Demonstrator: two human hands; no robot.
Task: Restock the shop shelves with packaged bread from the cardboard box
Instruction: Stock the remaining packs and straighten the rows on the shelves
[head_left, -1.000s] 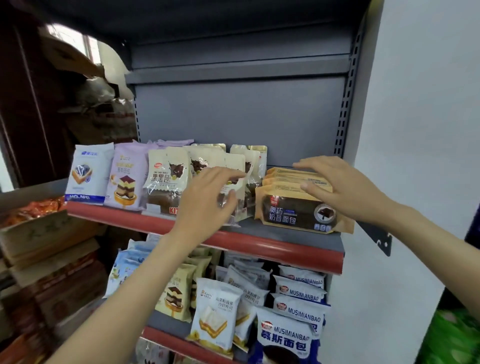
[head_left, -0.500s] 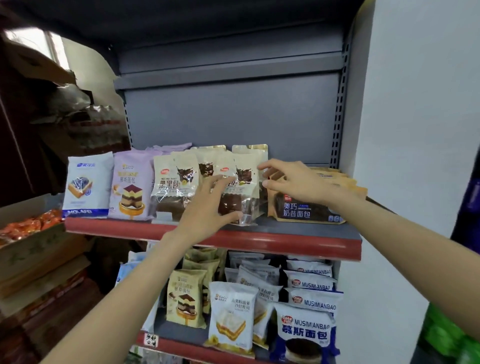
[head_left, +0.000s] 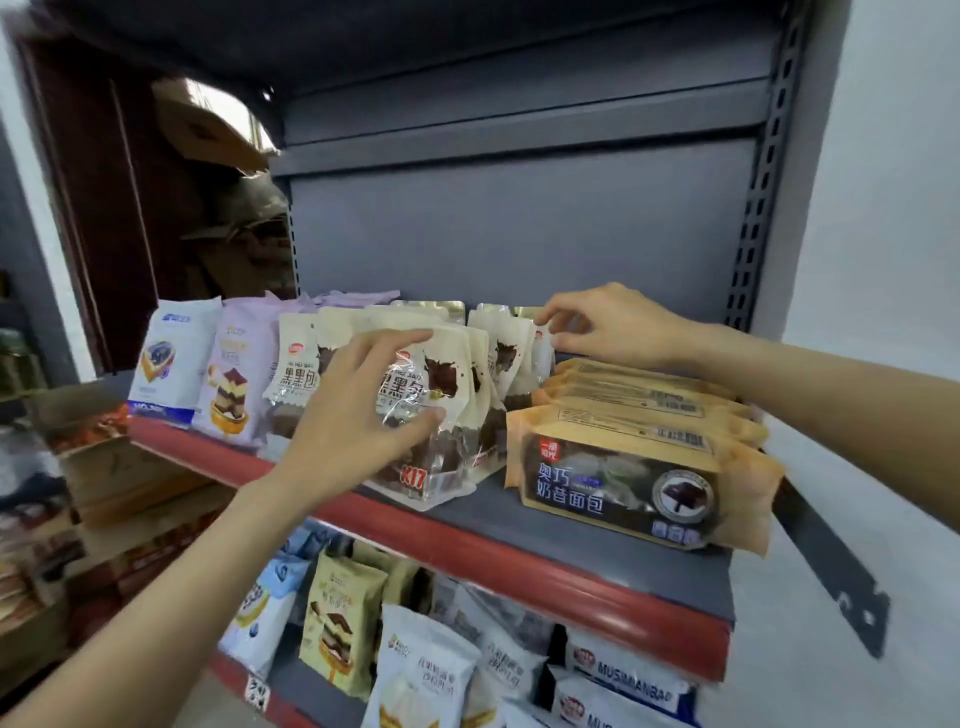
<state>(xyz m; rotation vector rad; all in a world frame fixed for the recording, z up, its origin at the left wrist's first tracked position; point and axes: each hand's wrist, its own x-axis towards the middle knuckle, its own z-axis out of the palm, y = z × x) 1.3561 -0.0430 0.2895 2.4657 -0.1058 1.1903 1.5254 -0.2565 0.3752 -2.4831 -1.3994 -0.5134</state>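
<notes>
1. Head view: grey metal shelving (head_left: 519, 249) stands against a white wall (head_left: 893, 208) on the right; the upper shelf (head_left: 597, 540) has a red front edge, and a lower shelf below it carries more packaged bread (head_left: 343, 623).
2. Upper shelf, left to right: a blue-and-white packet (head_left: 171, 358), a lilac cake packet (head_left: 239, 374), a row of upright cream packets with dark bread (head_left: 498, 353), then a flat stack of tan packets (head_left: 639, 467) at the right end.
3. Left hand (head_left: 358, 415): fingers curled over the face of the nearest upright cream packet (head_left: 441, 441), thumb against its lower clear part; it grips this packet at the shelf's near edge.
4. Right hand (head_left: 608, 327): reaches above the tan stack; thumb and forefinger pinch the top edge of a far cream packet (head_left: 540, 348) in the row.
5. Far left: blurred cardboard boxes (head_left: 114, 467) holding orange goods.
</notes>
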